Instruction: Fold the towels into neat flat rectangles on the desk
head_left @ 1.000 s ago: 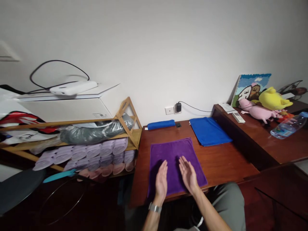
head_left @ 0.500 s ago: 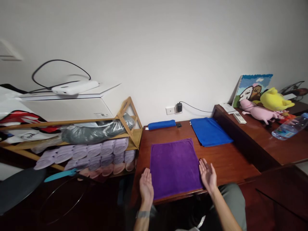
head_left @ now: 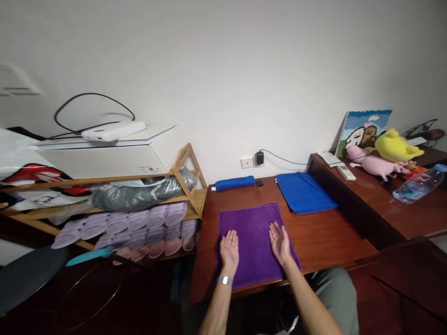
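A purple cloth (head_left: 253, 246) lies spread out on the brown wooden table (head_left: 324, 246), near its front edge. My left hand (head_left: 229, 251) is palm up over the left part of the cloth, fingers stretched, holding nothing. Over the right part is my right hand (head_left: 280, 243), also palm up with its fingers extended and nothing in it. Behind the purple cloth, a rolled blue cloth (head_left: 235, 183) lies along the back of the table. A folded blue cloth (head_left: 307, 191) lies flat at the back right.
A small black object (head_left: 259, 183) sits beside the roll. Left of the table stands a wooden rack (head_left: 198, 202) with slippers (head_left: 136, 218). On the raised surface at right are a remote (head_left: 346, 172), plush toys (head_left: 396, 145) and a plastic bottle (head_left: 419, 185).
Both hands have moved inward, from beside the purple cloth's left and right edges to over it. The cloth's lower right corner now reaches slightly farther right. The cloth is still spread out.
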The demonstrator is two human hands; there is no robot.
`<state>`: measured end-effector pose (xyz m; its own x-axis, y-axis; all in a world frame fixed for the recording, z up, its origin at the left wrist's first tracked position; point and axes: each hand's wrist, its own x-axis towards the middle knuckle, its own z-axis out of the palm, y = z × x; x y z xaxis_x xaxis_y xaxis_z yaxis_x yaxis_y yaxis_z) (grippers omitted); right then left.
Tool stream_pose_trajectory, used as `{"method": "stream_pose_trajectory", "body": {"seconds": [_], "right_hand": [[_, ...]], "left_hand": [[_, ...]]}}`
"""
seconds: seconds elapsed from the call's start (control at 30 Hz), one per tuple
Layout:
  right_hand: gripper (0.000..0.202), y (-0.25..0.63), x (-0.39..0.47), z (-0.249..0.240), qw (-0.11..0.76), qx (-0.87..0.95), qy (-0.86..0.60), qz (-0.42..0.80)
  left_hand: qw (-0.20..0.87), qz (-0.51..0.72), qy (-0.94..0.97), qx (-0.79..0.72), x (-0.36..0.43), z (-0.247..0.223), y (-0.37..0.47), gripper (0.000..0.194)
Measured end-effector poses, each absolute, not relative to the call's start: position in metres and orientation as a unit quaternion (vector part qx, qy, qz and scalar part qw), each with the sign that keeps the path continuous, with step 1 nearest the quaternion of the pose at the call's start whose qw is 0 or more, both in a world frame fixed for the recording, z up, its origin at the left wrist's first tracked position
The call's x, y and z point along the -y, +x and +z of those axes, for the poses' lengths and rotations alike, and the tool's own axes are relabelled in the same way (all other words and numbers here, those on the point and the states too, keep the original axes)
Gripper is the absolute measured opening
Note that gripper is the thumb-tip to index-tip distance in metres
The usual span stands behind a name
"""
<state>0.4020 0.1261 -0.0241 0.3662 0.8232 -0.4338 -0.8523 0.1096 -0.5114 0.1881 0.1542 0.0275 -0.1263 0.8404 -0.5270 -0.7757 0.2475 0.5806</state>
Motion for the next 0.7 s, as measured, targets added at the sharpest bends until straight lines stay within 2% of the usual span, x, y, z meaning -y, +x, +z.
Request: {"method": "stream_pose_trajectory", "body": {"seconds": [0.1,0.2,0.37,0.5,0.6,0.7], "right_hand": [[0.038,0.461,-0.107,-0.027,0.771,-0.041,-0.374,0.514],[0.041,0.481,-0.099,-0.022,0.79,-0.038,-0.364,0.491],[0.043,0.406,-0.134,-0.006,0.767,0.04,-0.306,0.562],[0.035,0.344,-0.17,-0.005,0.723,0.027,-0.324,0.61],[0.033,0.355,-0.174,-0.013,0.718,-0.004,-0.344,0.605],[0.036,0.409,-0.16,-0.021,0.741,-0.026,-0.353,0.57]], "left_hand": [[0.628,0.636,0.033,-0.447,-0.149,0.024,0.144,0.049],[0.595,0.662,0.07,-0.451,-0.148,0.024,0.134,0.046],[0.658,0.616,0.169,-0.398,-0.165,0.025,0.208,0.046],[0.698,0.567,0.151,-0.411,-0.187,0.02,0.261,0.046],[0.685,0.568,0.116,-0.44,-0.195,0.018,0.249,0.047],[0.658,0.591,0.09,-0.457,-0.192,0.019,0.198,0.047]]}}
